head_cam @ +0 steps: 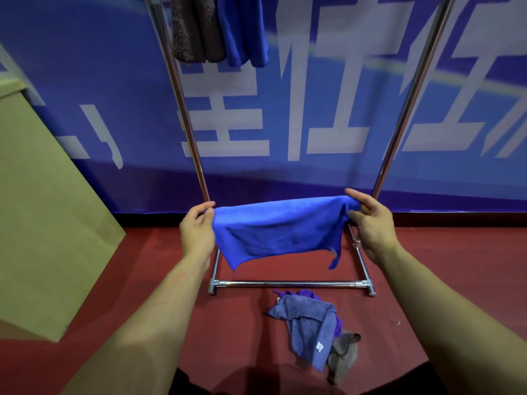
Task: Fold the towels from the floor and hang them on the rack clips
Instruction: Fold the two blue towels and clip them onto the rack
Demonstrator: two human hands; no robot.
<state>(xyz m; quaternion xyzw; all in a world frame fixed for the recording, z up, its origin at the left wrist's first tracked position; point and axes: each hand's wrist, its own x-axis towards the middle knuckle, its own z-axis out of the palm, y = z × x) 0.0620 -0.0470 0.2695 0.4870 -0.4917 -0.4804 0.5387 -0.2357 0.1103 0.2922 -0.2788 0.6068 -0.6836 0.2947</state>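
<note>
A heap of soft, crumpled towels (313, 326) lies on the red floor (171, 266) nearest the person. Above it, the left hand (196, 229) and right hand (370, 220) each pinch a top corner of a limp blue towel (276, 229), stretched before the chrome rack (285, 284). Such slack plush cloth could slip from a light pinch or fold unevenly.

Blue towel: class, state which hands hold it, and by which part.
Both hands hold the blue towel by its top edge: the left hand pinches the left end, the right hand the right end.
</note>
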